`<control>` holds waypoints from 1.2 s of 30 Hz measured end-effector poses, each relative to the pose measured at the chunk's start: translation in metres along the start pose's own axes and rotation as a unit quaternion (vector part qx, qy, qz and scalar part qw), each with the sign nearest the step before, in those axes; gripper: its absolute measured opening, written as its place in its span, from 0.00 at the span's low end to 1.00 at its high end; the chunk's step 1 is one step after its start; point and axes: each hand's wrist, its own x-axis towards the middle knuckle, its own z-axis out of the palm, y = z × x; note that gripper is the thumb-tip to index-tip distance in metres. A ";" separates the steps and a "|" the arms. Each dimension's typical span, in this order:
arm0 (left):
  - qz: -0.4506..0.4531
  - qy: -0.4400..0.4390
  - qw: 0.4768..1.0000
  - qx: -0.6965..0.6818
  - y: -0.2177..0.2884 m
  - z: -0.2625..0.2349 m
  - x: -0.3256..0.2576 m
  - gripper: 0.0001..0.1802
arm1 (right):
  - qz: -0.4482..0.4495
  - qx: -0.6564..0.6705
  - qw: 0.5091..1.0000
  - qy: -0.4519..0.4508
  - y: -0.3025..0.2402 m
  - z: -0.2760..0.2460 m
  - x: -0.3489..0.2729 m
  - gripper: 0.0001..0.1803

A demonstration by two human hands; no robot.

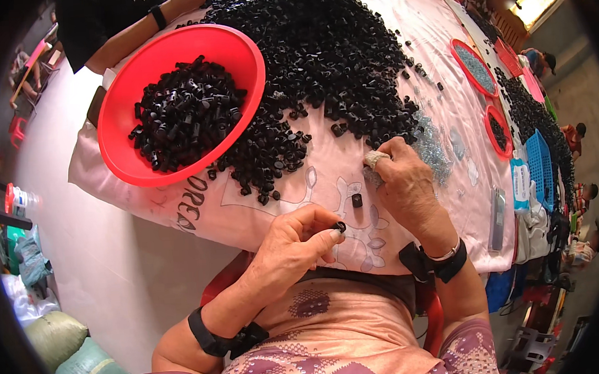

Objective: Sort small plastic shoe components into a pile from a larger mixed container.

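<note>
Between the thumb and forefinger of my left hand (pixel 286 247) is a small black plastic cap (pixel 340 226), held just over the table's near edge. My right hand (pixel 411 189) is to the right and a little farther off, its fingers bent together by some small clear pieces (pixel 434 154). Pale wrapping (pixel 375 158) covers a fingertip of that hand. Whatever its fingers pinch is hidden. A single black cap (pixel 357 200) sits on the cloth between my two hands. Beyond them spreads a large heap of black caps (pixel 326 57).
A red basin (pixel 113 146) holding black caps stands at the left. A co-worker's arm (pixel 133 43) reaches in behind it. Along the right lie red trays (pixel 471 44), a blue basket (pixel 539 167) and a grey flat-sided object (pixel 497 218). Pale printed cloth (pixel 247 227) covers the table.
</note>
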 end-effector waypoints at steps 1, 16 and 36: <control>0.000 0.001 1.000 0.003 0.000 0.000 0.000 0.11 | -0.009 -0.010 1.000 -0.005 0.002 0.003 -0.001 0.08; 0.007 0.005 1.000 0.006 -0.005 0.000 0.002 0.10 | 0.012 0.237 0.971 0.011 -0.013 -0.027 -0.033 0.13; -0.009 -0.033 0.999 0.040 -0.004 0.006 0.002 0.12 | 0.033 0.439 0.897 0.024 -0.037 -0.019 -0.066 0.17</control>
